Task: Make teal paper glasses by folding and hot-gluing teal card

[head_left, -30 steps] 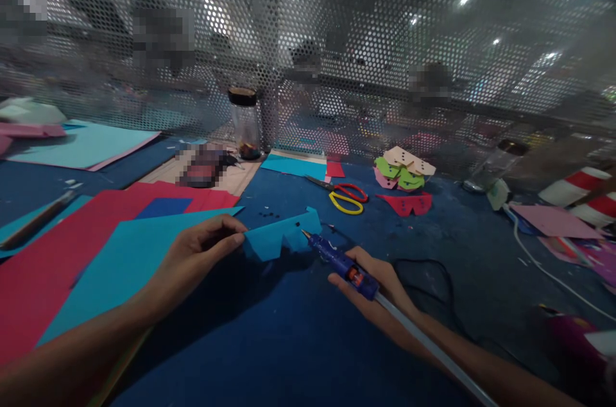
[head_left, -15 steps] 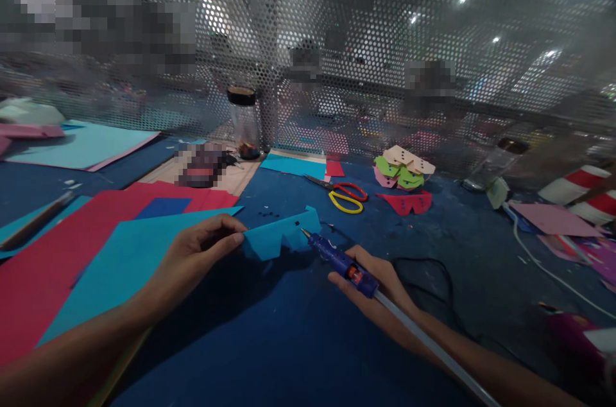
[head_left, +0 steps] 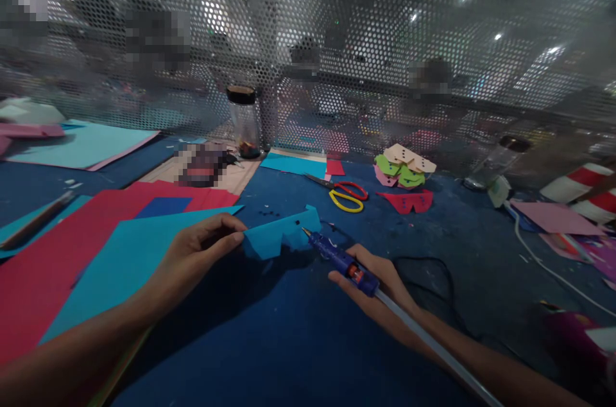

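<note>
Between thumb and fingers, my left hand [head_left: 202, 250] pinches the left end of a blue paper cutout [head_left: 269, 233], raised a little over the table. One small black dot shows near the cutout's right end. My right hand [head_left: 375, 285] is wrapped round a purple hot glue gun [head_left: 339, 258], with a long clear glue stick [head_left: 428, 339] sticking out of its back. The gun's metal nozzle points at the cutout, close by the black dot; whether it touches the paper I cannot tell. Scissors [head_left: 347, 195] with red and yellow handles lie behind the cutout.
Stacked paper cutouts [head_left: 404, 169] and a red one [head_left: 411, 201] lie at the back. A jar [head_left: 245, 128] stands by the mesh screen [head_left: 366, 28]. Red paper [head_left: 38, 278] and blue sheets [head_left: 125, 266] spread at left. A black cord [head_left: 445, 272] trails beside my right hand.
Almost nothing differs. Both hands, the blue cutout and the glue gun keep nearly the same place; the view has shifted very slightly.
</note>
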`<action>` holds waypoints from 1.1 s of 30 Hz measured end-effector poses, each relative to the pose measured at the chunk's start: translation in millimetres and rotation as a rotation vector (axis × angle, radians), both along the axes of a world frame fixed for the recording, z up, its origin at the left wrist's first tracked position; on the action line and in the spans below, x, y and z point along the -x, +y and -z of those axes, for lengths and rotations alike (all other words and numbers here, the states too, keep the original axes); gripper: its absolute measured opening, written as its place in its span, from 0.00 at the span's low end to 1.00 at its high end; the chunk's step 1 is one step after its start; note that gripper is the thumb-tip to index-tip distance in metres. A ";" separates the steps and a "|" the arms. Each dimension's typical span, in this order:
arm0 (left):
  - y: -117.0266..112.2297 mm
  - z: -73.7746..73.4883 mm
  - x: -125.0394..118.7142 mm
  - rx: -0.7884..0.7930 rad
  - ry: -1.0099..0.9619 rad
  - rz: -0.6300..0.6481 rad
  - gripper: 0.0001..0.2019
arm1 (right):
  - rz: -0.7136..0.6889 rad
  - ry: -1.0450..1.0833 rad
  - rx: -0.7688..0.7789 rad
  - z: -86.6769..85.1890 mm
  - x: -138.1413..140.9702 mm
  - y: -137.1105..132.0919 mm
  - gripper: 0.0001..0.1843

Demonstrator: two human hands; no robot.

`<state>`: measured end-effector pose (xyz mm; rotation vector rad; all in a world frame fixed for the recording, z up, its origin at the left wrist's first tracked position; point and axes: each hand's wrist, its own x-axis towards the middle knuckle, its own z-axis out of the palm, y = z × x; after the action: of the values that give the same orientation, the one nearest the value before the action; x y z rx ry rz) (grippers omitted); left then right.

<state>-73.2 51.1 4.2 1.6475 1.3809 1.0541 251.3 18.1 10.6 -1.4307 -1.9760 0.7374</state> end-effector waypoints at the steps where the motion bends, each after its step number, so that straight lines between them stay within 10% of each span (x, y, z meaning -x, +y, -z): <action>1: 0.3 0.5 0.6 -0.007 0.002 0.001 0.13 | -0.004 0.000 -0.005 0.2 -0.1 0.0 0.14; 33: -1.4 -4.6 -2.1 -0.027 0.046 0.015 0.13 | -0.022 0.016 0.069 -1.7 -2.6 -0.8 0.16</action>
<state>-71.1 49.7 8.7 1.7087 1.3869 1.0368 253.8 17.3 12.3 -1.4404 -1.9748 0.8313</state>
